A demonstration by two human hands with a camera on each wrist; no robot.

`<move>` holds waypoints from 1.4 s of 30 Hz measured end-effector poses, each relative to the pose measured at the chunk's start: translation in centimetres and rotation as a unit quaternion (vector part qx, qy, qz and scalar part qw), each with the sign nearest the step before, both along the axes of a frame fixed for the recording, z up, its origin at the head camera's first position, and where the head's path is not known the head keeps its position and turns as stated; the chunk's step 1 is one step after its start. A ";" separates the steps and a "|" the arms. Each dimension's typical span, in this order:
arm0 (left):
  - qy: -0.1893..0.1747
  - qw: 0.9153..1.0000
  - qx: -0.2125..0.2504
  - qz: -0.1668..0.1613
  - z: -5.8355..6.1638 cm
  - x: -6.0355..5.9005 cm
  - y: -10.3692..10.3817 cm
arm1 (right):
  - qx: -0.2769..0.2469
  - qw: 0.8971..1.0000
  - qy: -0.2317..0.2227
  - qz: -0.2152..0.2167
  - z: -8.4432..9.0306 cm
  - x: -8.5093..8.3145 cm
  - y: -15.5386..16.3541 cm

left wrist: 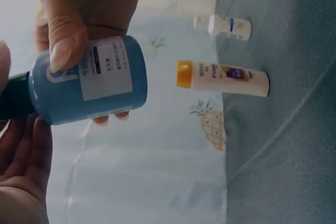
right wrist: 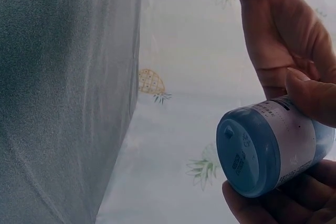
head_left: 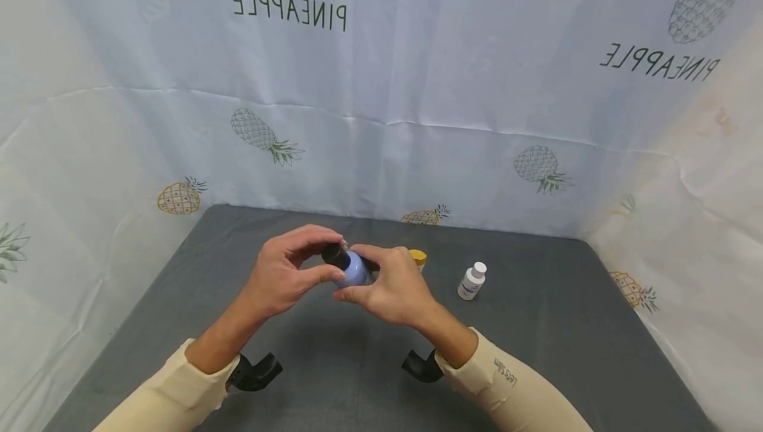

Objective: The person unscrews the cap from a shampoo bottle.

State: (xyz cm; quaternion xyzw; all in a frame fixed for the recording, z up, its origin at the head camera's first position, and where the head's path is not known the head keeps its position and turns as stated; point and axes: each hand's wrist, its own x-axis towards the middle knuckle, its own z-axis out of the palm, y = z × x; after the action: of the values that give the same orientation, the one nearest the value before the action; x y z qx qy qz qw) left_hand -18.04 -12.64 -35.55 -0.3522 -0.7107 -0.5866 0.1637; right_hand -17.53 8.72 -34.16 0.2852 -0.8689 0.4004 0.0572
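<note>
Tilted in the air above the table is a blue bottle [head_left: 356,271] with a black cap [head_left: 336,255]. My right hand [head_left: 396,286] grips its body, thumb on one side and fingers on the other. At the cap end, my left hand [head_left: 283,273] pinches the cap between thumb and fingers. In the left wrist view, the bottle [left wrist: 113,77] shows a white label. Its round base [right wrist: 244,153] faces the camera in the right wrist view, where the cap is hidden.
A small white bottle [head_left: 471,281] stands on the grey table [head_left: 536,339] right of my hands. Behind the right hand, partly hidden in the head view, stands a white bottle with a yellow cap [left wrist: 226,78]. A pineapple-print curtain [head_left: 417,87] closes the back and sides.
</note>
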 end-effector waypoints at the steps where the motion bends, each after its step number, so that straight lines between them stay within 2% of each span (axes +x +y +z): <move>1: -0.003 1.000 -0.002 -0.002 0.0 0.0 -0.1 | 0.000 1.000 -0.002 -0.001 0.0 0.0 0.0; 5: -0.010 1.000 -0.011 -0.024 0.1 0.1 -0.4 | 0.003 1.000 -0.008 -0.005 0.1 0.0 0.1; 11: 0.007 0.996 -0.003 -0.083 -0.2 -0.2 -0.8 | 0.010 1.000 -0.017 -0.006 0.1 0.0 0.1; 15: 0.013 0.996 0.006 -0.092 -0.4 -0.1 -0.9 | 0.014 1.000 -0.023 -0.007 0.0 -0.1 0.1; 22: 0.017 0.996 0.016 -0.083 -0.6 -0.1 -0.8 | 0.009 1.000 -0.022 -0.004 0.0 -0.1 0.1; 37: 0.008 1.000 0.014 0.002 -0.4 0.0 -0.2 | -0.005 1.000 -0.018 -0.003 0.1 -0.1 0.0; 42: -0.007 1.000 -0.002 0.000 -0.2 -0.1 -0.4 | -0.004 1.000 -0.020 -0.006 0.1 -0.3 0.0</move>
State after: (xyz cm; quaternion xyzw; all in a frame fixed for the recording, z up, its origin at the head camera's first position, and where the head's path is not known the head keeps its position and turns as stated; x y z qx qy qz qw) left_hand -18.17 -13.09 -35.75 -0.3486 -0.7128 -0.5877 0.1578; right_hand -17.82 8.70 -34.08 0.2716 -0.8701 0.4090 0.0429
